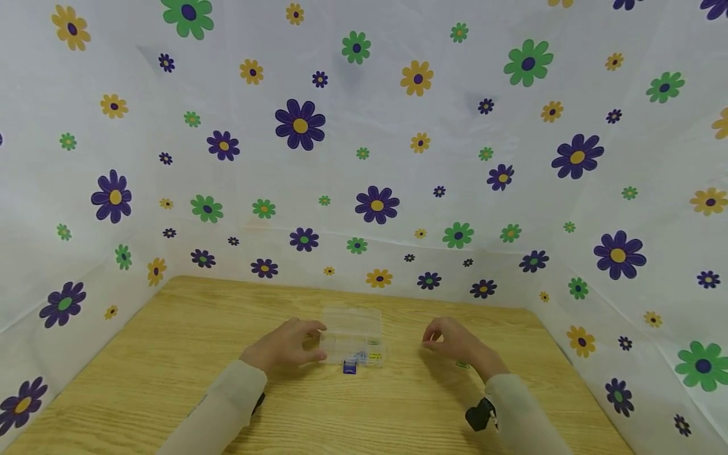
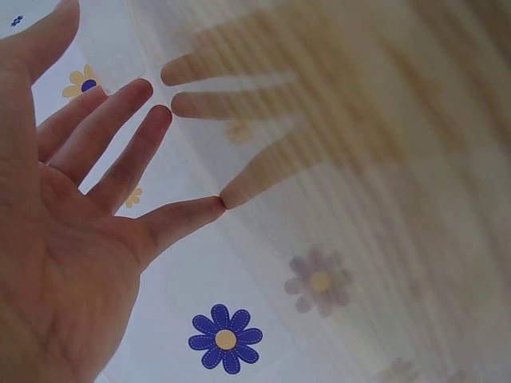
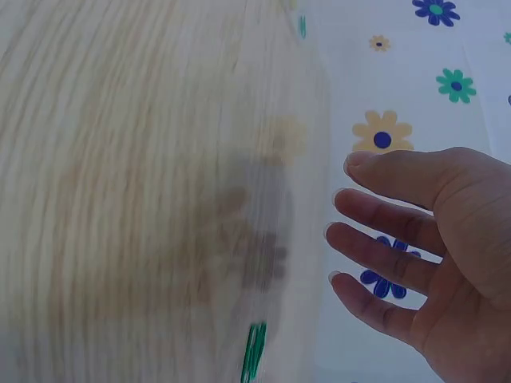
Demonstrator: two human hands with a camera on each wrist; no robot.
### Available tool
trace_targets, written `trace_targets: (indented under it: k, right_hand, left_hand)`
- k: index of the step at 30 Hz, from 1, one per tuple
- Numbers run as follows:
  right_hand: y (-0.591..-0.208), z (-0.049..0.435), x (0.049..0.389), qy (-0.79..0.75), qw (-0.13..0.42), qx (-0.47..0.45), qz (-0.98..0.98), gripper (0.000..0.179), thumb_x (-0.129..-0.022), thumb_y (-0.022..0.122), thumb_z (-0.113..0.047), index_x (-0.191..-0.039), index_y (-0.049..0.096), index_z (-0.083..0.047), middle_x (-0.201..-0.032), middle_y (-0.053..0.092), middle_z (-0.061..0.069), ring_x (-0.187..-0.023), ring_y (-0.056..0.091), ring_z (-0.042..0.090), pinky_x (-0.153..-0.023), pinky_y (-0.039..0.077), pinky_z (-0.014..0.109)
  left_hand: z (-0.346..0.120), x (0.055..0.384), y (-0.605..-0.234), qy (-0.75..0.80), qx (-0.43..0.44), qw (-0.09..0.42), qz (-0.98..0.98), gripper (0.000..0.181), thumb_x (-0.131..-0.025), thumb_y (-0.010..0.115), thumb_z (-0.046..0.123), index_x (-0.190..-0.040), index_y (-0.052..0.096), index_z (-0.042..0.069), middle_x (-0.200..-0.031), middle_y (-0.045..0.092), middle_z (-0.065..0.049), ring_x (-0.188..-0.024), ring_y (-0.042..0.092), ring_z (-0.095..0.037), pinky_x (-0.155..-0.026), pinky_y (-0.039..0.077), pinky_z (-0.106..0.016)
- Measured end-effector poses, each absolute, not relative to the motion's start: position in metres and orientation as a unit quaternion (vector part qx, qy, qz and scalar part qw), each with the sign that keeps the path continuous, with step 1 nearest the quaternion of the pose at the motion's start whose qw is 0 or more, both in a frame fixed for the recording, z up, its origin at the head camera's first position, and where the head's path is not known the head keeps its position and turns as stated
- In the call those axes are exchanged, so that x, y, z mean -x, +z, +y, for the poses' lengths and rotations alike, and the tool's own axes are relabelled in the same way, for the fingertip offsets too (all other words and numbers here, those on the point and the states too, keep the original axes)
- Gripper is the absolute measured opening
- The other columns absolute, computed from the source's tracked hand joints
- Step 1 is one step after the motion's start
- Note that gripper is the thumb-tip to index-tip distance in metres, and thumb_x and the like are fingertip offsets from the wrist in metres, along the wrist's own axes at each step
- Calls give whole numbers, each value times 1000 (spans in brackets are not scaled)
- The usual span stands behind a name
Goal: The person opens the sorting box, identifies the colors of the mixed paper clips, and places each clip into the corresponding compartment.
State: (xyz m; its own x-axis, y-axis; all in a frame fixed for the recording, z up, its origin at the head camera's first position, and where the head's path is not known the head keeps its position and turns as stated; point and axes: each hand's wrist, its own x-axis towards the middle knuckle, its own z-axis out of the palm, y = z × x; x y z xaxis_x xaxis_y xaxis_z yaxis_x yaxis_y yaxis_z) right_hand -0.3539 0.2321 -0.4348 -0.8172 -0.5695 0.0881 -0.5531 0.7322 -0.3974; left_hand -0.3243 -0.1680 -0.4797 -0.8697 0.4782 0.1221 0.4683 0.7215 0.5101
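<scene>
On the table stands a clear plastic compartment box (image 1: 341, 346), its transparent lid (image 1: 352, 321) tipped back. Small blue pieces (image 1: 360, 356), yellow pieces (image 1: 374, 356) and a green piece (image 1: 373, 342) lie in its right-hand compartments. My left hand (image 1: 290, 344) is at the box's left side, thumb and fingers spread; whether they touch it is hard to tell. My right hand (image 1: 452, 341) hovers right of the box with loosely bent fingers and nothing in them. Beneath it lies a green paper clip (image 1: 462, 364), also visible as green wire (image 3: 254, 351) in the right wrist view.
A small dark blue piece (image 1: 349, 367) sits at the box's front edge. Another green bit (image 3: 302, 26) shows farther off in the right wrist view. The wooden table (image 1: 318, 417) meets a white flower-print curtain (image 1: 341, 177) at the back and both sides.
</scene>
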Motion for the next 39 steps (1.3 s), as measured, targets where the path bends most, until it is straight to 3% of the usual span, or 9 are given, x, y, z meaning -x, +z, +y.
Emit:
trace_targets:
  k: [9,15,22,39]
  right_hand:
    - [-432,263,348,-209,25,292,933,4,-94,74,-13,-94,74,-9,-96,73,1,-88,65,14,-78,57,32]
    - [-429,280,341,-200,15,304,931,7,-93,75,-12,-93,75,-6,-93,73,5,-84,66,17,-78,59,42]
    - [-436,296,340,-208,20,299,931,7,-92,76,-12,-91,75,-5,-91,74,5,-81,66,15,-69,54,25]
    - [-450,312,344,-207,0,272,940,4,-87,77,-5,-85,74,-5,-86,73,5,-76,66,13,-66,54,24]
  left_hand:
    - [-168,323,-479,272,-254,8,928,62,-94,73,48,-140,61,8,-131,70,-13,-124,61,-34,-112,45,-59]
    - [-167,322,-477,274,-249,11,929,61,-94,73,48,-140,61,10,-131,70,-12,-124,60,-34,-112,45,-59]
    - [-167,321,-475,284,-242,17,928,61,-93,75,44,-140,61,8,-130,70,-14,-125,60,-36,-112,45,-60]
    - [-167,319,-476,285,-251,12,925,61,-94,74,44,-140,61,8,-131,71,-12,-125,62,-35,-111,47,-58]
